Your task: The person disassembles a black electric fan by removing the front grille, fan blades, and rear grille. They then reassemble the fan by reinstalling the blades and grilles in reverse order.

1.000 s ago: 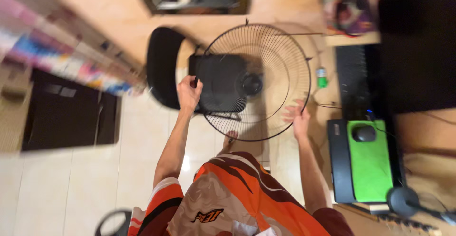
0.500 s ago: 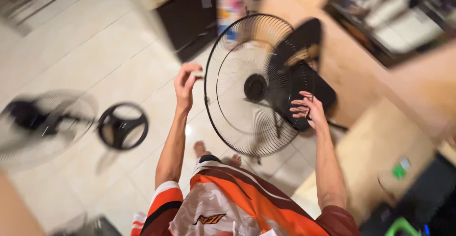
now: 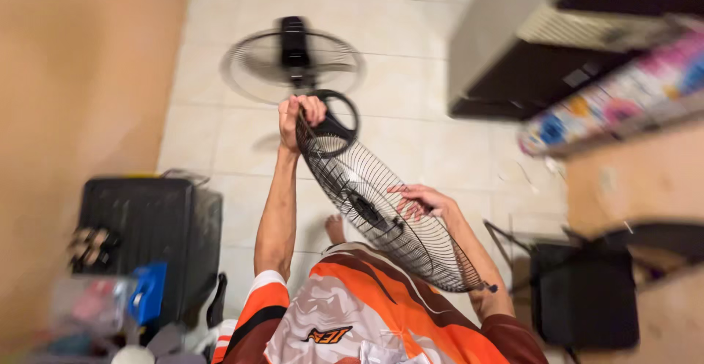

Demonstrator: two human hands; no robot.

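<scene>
The head view looks straight down past an orange and white shirt (image 3: pixel 345 313) at a tiled floor (image 3: pixel 411 56). Both arms reach forward and hold a round black wire fan guard (image 3: pixel 381 203) tilted on a slant, its high edge away from the body and its low edge close to the right elbow.

The left hand (image 3: pixel 297 115) is raised on an almost straight arm, its fingers curled tight around the far rim of the guard. The right hand (image 3: pixel 418 201) sits lower and nearer the body, elbow bent, its fingers spread and hooked through the wires near the guard's middle hub.

On the floor beyond the left hand stands a fan (image 3: pixel 293 60) with its own guard, and a black ring (image 3: pixel 336 118) shows just behind the held guard's top edge; whether the two touch cannot be told. A bare foot (image 3: pixel 336 228) shows under the guard. To the left lies a black case (image 3: pixel 143 225) with blurred clutter, including a blue object (image 3: pixel 149 291). To the right stands a black chair (image 3: pixel 583 291), close to the guard's low edge, and farther off a dark cabinet (image 3: pixel 557 71) and a stack of colourful packages (image 3: pixel 623 93).
</scene>
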